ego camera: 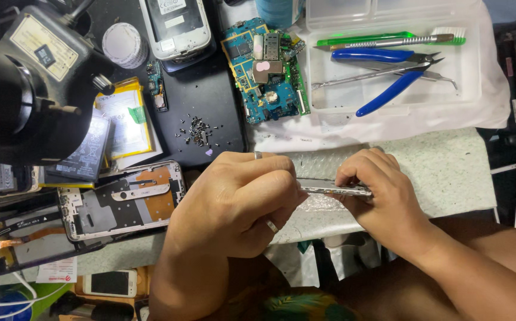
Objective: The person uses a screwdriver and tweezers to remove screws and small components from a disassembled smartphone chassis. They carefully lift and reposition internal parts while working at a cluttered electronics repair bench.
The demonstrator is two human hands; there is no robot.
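Both hands hold a thin silver phone part edge-on between them, just above a sheet of bubble wrap. My left hand, with rings on two fingers, grips its left end. My right hand pinches its right end with the fingertips. What lies under my palms is hidden.
A clear plastic tray at the back right holds blue-handled cutters, tweezers and a green tool. A blue circuit board lies beside it. A pile of tiny screws sits on a black mat. A phone frame, batteries and a microscope stand left.
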